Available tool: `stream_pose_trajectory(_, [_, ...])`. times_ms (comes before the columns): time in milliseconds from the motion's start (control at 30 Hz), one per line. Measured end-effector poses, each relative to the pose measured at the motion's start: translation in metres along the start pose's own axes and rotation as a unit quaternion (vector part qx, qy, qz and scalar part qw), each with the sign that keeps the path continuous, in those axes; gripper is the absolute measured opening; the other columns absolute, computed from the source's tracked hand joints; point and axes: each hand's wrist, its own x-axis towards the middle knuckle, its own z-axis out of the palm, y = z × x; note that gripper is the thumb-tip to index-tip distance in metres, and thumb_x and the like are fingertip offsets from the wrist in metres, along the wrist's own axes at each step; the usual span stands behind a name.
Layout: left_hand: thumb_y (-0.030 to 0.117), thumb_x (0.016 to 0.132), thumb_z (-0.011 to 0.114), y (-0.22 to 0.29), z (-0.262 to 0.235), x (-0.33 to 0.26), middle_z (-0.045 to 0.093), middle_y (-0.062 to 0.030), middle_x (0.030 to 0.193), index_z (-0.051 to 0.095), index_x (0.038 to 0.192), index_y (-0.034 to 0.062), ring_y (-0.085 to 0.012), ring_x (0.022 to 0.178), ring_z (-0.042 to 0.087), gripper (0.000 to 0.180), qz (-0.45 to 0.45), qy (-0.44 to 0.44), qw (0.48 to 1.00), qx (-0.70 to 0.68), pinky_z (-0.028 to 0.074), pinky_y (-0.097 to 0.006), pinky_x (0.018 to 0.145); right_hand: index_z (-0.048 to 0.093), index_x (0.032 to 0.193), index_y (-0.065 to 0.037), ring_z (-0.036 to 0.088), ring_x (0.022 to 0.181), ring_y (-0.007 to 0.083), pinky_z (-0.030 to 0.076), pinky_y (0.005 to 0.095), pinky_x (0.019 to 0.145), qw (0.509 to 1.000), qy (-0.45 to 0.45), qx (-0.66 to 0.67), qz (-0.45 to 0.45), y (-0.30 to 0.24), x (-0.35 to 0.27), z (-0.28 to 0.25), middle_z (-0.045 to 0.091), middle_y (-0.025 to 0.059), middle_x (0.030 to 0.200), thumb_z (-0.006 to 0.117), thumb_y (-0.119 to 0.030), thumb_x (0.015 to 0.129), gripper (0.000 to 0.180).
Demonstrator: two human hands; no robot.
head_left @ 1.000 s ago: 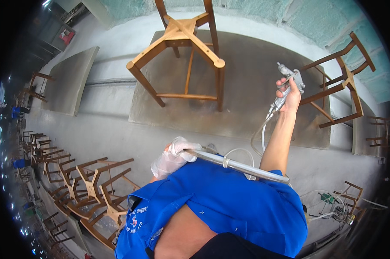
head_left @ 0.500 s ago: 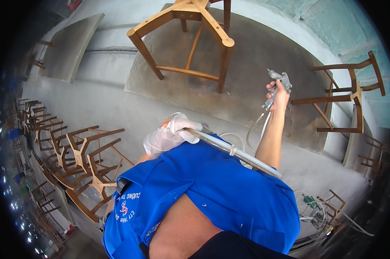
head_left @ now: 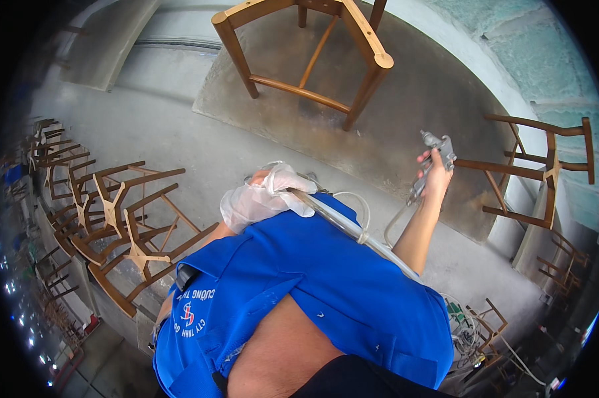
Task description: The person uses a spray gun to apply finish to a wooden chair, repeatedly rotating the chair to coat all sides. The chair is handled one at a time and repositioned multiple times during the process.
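Observation:
My right hand (head_left: pixel 437 176) is wrapped round a metal spray gun (head_left: pixel 441 144), its nozzle facing up and left. A thin hose (head_left: pixel 395 224) runs from the gun's lower end down beside my forearm. My left hand (head_left: pixel 256 199), in a loose clear plastic glove, is closed near the upper end of a long pale tube (head_left: pixel 336 219). That tube slants down to the right across the front of my blue shirt, with a tie around it. Beyond both hands stands a brown wooden chair frame (head_left: pixel 299 93), apart from the gun; its top edge is cut off.
Under the chair frame lies a large dark grey board (head_left: pixel 419 99). At the right is another wooden chair frame (head_left: pixel 545 166). Several chair frames (head_left: pixel 113 205) crowd the left side. Tangled hoses (head_left: pixel 465 331) lie at lower right. A grey panel (head_left: pixel 107 53) leans at upper left.
My right hand with the spray gun has moved slightly right and nearer to me. The chair frame appears higher and farther right in view. Both hands keep their holds.

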Motion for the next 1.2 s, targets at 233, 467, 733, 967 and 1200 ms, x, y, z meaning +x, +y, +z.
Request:
stream_pose_trajectory(233, [0.012,0.084,0.080,-0.014,-0.010,-0.008,0.074,-0.0054,0.089,0.080,0.103,0.0118,-0.0265,0.079,0.066,0.020,0.003,-0.021,0.997,-0.077,0.053,-0.040,0.072,0.052,0.158,-0.016,0.071,0.083,0.0175,0.059,0.0312,0.069,0.977,-0.072,-0.186,-0.068,0.005,-0.098,0.019,0.075,0.0110,0.113,0.068,-0.005,0.099,0.063])
stream_pose_trajectory(467, [0.010,0.080,0.080,-0.010,-0.013,-0.007,0.076,-0.0042,0.094,0.081,0.099,0.0153,-0.0257,0.081,0.067,0.020,0.038,-0.035,0.998,-0.022,0.053,-0.039,0.073,0.057,0.155,-0.019,0.074,0.107,0.0250,0.056,0.0375,0.096,0.937,-0.169,-0.243,-0.185,0.006,-0.106,0.080,0.076,0.0184,0.126,0.071,-0.006,0.096,0.062])
stream_pose_trajectory(733, [0.009,0.077,0.081,-0.005,-0.008,-0.011,0.078,-0.0015,0.099,0.082,0.096,0.0192,-0.0246,0.084,0.069,0.021,0.027,0.010,1.000,0.011,0.055,-0.038,0.076,0.054,0.157,-0.014,0.064,0.076,0.0110,0.055,0.0296,0.074,0.950,-0.267,-0.133,-0.093,-0.035,-0.115,0.080,0.069,0.0039,0.095,0.066,0.000,0.097,0.062])
stream_pose_trajectory(967, [0.009,0.077,0.081,0.002,-0.012,-0.011,0.079,-0.0004,0.102,0.081,0.094,0.0214,-0.0237,0.087,0.071,0.020,-0.021,0.001,1.000,-0.020,0.056,-0.038,0.081,0.056,0.156,-0.020,0.071,0.082,0.0207,0.058,0.0364,0.081,0.925,-0.304,-0.200,-0.111,-0.009,-0.097,0.080,0.077,0.0099,0.107,0.069,-0.001,0.093,0.066])
stream_pose_trajectory(1200, [0.011,0.076,0.082,0.024,-0.014,-0.002,0.077,-0.0033,0.100,0.081,0.096,0.0201,-0.0248,0.085,0.068,0.021,-0.015,0.052,0.999,-0.002,0.054,-0.038,0.078,0.053,0.157,-0.032,0.073,0.100,0.0452,0.058,0.0505,0.093,0.714,-0.452,-0.479,-0.238,0.023,-0.078,0.121,0.073,0.0228,0.120,0.071,-0.009,0.091,0.072])
